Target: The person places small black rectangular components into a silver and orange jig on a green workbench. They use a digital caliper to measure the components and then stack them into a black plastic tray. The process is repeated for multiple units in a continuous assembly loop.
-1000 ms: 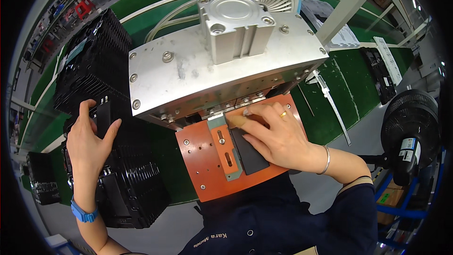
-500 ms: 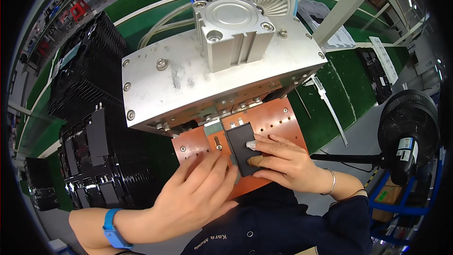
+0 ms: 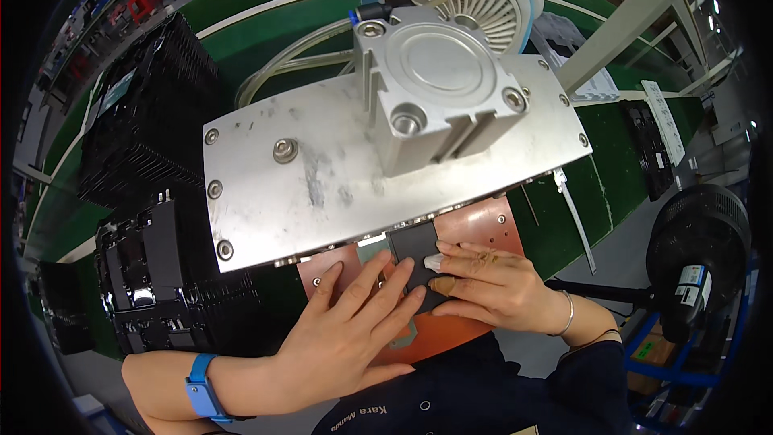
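Note:
A flat black battery cell (image 3: pixel 413 246) lies on the orange base plate (image 3: pixel 475 224), its far end hidden under the press's silver top block (image 3: pixel 346 185). My right hand (image 3: pixel 499 288) holds the cell along its right side, fingers bent onto it and thumb towards the near edge. White and tan covers sit on two of its fingertips. My left hand (image 3: pixel 342 326) is open, fingers spread over the plate, with some fingertips at the cell's left edge. A pale green strip (image 3: pixel 372 246) shows on the plate beside the cell.
A silver pneumatic cylinder (image 3: pixel 443 72) with hoses tops the press. Stacked black trays (image 3: pixel 145 129) stand at left, with more black cell trays (image 3: pixel 161 274) nearer. A caliper (image 3: pixel 576 221) lies on the green table at right. A black fan (image 3: pixel 696 250) stands beyond my right arm.
The cell has slid away from me, and its two metal tabs are now hidden under the press. My left fingers have spread and moved onto the cell's edge. The view has shifted, with the press appearing nearer.

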The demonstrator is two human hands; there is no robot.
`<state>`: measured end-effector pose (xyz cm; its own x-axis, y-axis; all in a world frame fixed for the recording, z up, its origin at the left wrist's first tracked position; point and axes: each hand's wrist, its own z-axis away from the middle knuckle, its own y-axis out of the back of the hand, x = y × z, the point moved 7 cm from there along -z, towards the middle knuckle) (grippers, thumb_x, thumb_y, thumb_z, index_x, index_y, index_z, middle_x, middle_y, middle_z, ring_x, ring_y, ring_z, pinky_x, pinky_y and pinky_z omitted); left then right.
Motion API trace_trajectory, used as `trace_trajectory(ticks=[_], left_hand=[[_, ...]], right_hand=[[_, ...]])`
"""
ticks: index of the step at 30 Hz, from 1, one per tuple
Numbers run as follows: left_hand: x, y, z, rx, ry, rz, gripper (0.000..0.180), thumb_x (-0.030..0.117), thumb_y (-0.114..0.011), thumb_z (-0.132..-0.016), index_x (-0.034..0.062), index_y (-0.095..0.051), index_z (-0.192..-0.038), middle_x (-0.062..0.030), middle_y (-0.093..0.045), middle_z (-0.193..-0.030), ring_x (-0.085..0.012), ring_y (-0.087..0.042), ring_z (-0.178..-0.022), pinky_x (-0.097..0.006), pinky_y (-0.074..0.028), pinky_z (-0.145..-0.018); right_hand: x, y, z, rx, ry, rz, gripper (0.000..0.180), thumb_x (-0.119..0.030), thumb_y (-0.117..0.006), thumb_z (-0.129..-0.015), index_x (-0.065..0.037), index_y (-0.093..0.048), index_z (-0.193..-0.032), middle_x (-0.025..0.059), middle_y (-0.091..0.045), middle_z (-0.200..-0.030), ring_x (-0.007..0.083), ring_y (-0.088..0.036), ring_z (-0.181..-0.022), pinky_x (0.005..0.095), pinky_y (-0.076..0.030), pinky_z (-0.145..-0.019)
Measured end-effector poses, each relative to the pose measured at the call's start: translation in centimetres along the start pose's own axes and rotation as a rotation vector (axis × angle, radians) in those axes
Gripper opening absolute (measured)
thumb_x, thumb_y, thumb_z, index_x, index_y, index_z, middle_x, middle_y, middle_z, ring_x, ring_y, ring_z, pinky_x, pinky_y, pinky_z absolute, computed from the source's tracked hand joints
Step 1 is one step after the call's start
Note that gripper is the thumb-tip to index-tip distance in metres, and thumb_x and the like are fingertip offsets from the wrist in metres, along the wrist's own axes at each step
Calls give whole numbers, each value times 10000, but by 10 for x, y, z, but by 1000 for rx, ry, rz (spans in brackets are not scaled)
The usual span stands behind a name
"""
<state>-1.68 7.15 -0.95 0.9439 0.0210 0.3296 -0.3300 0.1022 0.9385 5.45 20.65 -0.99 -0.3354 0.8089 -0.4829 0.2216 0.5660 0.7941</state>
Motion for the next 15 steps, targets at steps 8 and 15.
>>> trace_trajectory(ticks=[8,15], left_hand=[[-1,-3,0,-12,8,21,743,619,-625,-814,191,-485,-1405,-176,-354,-1501,-383,-312,-1396,-583,-348,-1042],[-1,-6,2,-18,15,19,724,610,-629,-814,193,-498,-1392,-175,-370,-1491,-379,-311,-1399,-578,-302,-1074]], right_hand=[[-1,2,-2,-35,-1,-22,326,-222,-796,-758,11,-693,-961,154,-654,-1135,327,-646,-1102,402,-542,-940],[-1,0,-2,-43,-22,-26,306,-216,-792,-767,7,-698,-953,150,-659,-1128,332,-651,-1092,399,-552,-918]])
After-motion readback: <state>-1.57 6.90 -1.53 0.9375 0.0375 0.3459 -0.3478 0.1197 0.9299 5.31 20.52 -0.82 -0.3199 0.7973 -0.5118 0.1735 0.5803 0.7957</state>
